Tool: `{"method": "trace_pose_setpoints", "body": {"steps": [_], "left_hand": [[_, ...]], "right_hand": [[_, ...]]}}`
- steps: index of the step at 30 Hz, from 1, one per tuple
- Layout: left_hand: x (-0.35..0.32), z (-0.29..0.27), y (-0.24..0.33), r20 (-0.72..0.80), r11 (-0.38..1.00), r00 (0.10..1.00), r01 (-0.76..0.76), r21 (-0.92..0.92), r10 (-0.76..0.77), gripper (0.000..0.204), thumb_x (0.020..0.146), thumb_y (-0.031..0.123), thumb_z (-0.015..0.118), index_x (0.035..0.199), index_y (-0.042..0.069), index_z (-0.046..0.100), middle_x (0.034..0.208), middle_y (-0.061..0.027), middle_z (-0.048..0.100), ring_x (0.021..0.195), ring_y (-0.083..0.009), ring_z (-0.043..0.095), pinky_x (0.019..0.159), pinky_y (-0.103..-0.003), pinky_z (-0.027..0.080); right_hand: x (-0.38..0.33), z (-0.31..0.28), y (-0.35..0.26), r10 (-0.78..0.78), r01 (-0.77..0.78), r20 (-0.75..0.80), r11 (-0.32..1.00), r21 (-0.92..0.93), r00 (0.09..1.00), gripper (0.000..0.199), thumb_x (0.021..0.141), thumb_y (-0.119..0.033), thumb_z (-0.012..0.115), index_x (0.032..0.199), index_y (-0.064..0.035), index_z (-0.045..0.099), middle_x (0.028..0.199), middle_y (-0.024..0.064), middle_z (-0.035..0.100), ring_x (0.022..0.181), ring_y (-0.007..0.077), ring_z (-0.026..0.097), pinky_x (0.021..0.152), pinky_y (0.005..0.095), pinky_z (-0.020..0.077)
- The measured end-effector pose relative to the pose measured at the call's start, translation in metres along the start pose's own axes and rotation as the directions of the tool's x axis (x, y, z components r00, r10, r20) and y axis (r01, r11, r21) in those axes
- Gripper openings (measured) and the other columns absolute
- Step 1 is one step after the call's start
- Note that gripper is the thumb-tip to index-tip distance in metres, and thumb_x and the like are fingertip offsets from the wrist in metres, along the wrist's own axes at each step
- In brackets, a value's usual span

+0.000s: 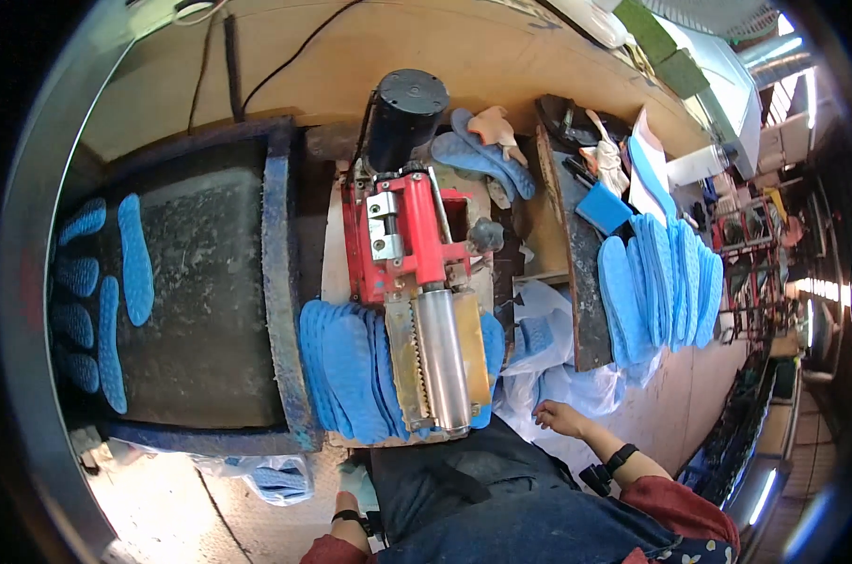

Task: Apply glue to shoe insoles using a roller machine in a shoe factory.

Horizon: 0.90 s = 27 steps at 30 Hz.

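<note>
A red machine (421, 230) with a shiny metal roller (445, 352) stands in front of me. To the left of the roller fans a stack of blue insoles (349, 371), and part of another blue insole (492, 357) shows on its right. My right hand (561, 417) hangs near white plastic bags (576, 381), fingers loosely apart, holding nothing I can see. Low beside my dark apron is my left hand (349, 481), next to something pale green; its fingers are mostly hidden.
Several blue insoles (135, 258) lie on a dark, blue-framed surface (205, 301) at left. At right, more insoles (659, 282) stand in a row on a board (588, 310). A black motor (412, 99) tops the machine. A bagged bundle (280, 479) sits lower left.
</note>
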<state>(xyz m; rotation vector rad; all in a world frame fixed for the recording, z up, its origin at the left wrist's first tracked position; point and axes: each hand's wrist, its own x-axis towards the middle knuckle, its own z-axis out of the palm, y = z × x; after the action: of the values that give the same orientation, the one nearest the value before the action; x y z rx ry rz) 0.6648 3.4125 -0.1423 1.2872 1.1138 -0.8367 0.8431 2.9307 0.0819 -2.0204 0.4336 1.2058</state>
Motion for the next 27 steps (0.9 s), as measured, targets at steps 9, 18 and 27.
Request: {"method": "trace_pose_setpoints", "body": {"steps": [9,18,27], "left_hand": [[-0.034,-0.128,-0.020,0.147,0.530,0.987,-0.159,0.833,0.065,0.028,0.081,0.025,0.060,0.103,0.008,0.062,0.097,-0.0162,0.066,0.083,-0.0253,0.066,0.066,-0.043,0.051],[-0.137,-0.085,0.081,-0.041,0.869,0.903,0.423,0.259,-0.427,0.043,0.096,0.039,0.044,0.118,0.004,0.057,0.105,-0.0181,0.064,0.088,-0.0302,0.063,0.068,-0.045,0.053],[-0.111,-0.195,0.002,0.558,0.744,0.830,-0.365,0.560,-0.012,0.036,0.095,0.028,0.048,0.124,0.006,0.050,0.109,-0.0110,0.064,0.096,-0.0255,0.064,0.076,-0.036,0.055]], "right_hand": [[-0.020,0.041,0.005,0.075,-0.066,-0.062,0.988,0.140,0.995,0.023,0.093,-0.016,0.050,0.108,-0.0007,0.058,0.090,0.0084,0.066,0.081,0.0163,0.063,0.074,0.0297,0.0504],[0.005,0.063,0.029,0.057,-0.036,-0.099,0.979,0.202,0.993,0.022,0.091,-0.018,0.053,0.106,-0.0026,0.061,0.086,0.0081,0.067,0.078,0.0161,0.064,0.071,0.0307,0.0512],[0.032,0.078,0.097,0.080,-0.021,-0.176,0.949,0.314,0.981,0.025,0.093,-0.022,0.050,0.100,-0.0008,0.061,0.082,0.0100,0.067,0.070,0.0168,0.065,0.066,0.0325,0.0514]]}}
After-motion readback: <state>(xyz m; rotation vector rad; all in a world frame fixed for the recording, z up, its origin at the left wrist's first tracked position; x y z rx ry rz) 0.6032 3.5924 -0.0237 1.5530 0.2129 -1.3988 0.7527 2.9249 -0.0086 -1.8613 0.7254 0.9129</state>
